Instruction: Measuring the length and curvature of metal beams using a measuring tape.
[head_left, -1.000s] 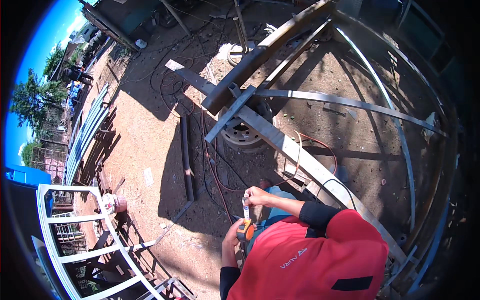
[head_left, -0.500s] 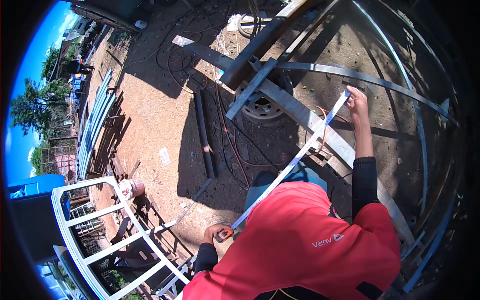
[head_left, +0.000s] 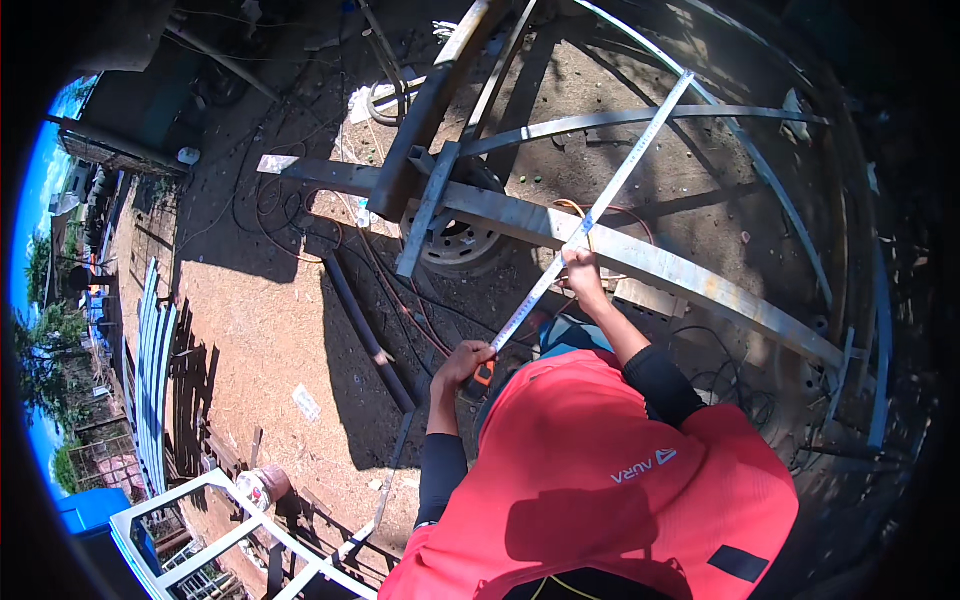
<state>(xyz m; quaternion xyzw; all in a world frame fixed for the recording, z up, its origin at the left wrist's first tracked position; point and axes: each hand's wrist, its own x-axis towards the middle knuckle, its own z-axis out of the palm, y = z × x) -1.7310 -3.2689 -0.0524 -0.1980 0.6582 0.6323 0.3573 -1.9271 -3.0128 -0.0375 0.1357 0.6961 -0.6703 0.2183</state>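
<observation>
My left hand [head_left: 461, 364] is closed around the orange and black case of a tape measure [head_left: 486, 373], close to my red shirt. From the case the pale tape blade [head_left: 632, 159] runs out straight, up and to the right, and its far end sticks out past my right hand. My right hand [head_left: 583, 277] is closed on the blade partway along. The blade crosses over a long grey metal beam [head_left: 680, 268] just beyond that hand. A short metal bar [head_left: 428, 212] lies across the beam beside a thick dark tube [head_left: 425, 125].
A steel wheel rim [head_left: 462, 243] sits under the beam. Hoses and cables [head_left: 405, 300] trail over the dirt ground. A dark metal channel [head_left: 365, 330] lies left of them. A white metal frame [head_left: 190, 560] and a bucket [head_left: 268, 485] are at lower left, with stacked metal lengths [head_left: 152, 370] farther off.
My right hand has gone from the blade's far end to partway along it, nearer my body. My left hand and the case have come up. The whole view has turned.
</observation>
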